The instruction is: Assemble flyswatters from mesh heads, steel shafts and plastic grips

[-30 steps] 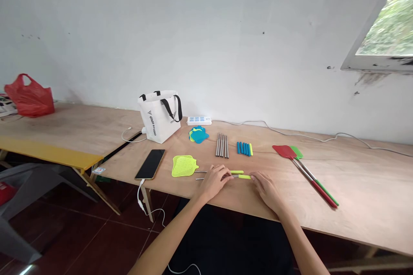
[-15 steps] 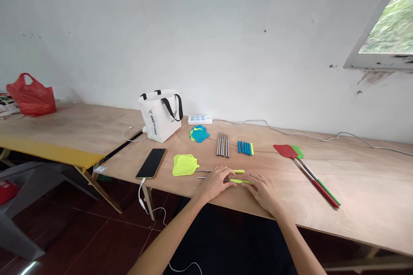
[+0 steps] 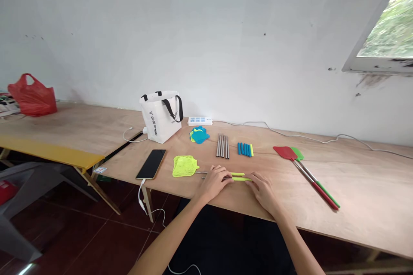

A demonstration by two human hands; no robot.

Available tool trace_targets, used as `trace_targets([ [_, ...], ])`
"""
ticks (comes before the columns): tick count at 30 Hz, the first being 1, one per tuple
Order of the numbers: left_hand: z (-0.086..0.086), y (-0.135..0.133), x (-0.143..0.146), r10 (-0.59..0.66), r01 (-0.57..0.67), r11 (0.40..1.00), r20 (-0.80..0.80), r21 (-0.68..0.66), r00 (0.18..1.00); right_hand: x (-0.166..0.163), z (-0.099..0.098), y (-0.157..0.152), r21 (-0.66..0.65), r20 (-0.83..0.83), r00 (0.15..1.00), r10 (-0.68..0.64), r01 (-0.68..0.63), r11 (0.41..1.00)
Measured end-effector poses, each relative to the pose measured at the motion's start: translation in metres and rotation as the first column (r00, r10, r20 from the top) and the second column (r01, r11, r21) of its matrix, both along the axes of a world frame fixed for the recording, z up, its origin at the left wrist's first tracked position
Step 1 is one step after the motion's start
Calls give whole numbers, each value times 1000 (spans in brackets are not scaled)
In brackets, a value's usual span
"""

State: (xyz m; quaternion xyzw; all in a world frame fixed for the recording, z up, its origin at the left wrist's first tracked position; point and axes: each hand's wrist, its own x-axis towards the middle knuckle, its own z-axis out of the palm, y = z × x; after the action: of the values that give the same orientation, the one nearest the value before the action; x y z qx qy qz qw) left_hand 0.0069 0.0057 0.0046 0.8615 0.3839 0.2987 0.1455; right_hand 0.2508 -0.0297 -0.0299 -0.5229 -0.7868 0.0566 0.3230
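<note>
My left hand (image 3: 217, 181) is closed over a thin metal rod (image 3: 203, 177), whose tip shows left of the hand. From its other side comes a yellow-green handle (image 3: 241, 179), in line with the rod; their joint is hidden. At the handle's right end, the thumb and fingertips of my right hand (image 3: 262, 190) close on it. Just behind lies a fly swatter with a yellow-green mesh head (image 3: 186, 166), partly covered by my left hand. Farther back are several metal tubes (image 3: 222, 146), blue grips (image 3: 244, 149) with a yellow-green one, and stacked blue and yellow swatter heads (image 3: 200, 135).
Red (image 3: 284, 152) and green (image 3: 298, 153) swatters lie to the right. A phone (image 3: 151, 164) on a cable is at the left edge. Behind stand a white bag (image 3: 161, 118) and a power strip (image 3: 200, 121). A red plastic bag (image 3: 32, 96) sits on the far-left table.
The rod's left tip has shifted slightly right, with less of it showing. The metal between my left hand and the handle is now hidden. Both hands stay in nearly the same place.
</note>
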Motion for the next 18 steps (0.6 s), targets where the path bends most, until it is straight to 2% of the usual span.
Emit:
trace_targets([
  [11, 4, -3, 0, -11, 11, 1000, 6, -13, 1000, -3, 6, -3, -36, 22, 1000, 14, -13, 999],
  [18, 2, -3, 0, 83, -83, 997, -36, 7, 996, -5, 8, -5, -13, 80, 997, 10, -9, 1000],
])
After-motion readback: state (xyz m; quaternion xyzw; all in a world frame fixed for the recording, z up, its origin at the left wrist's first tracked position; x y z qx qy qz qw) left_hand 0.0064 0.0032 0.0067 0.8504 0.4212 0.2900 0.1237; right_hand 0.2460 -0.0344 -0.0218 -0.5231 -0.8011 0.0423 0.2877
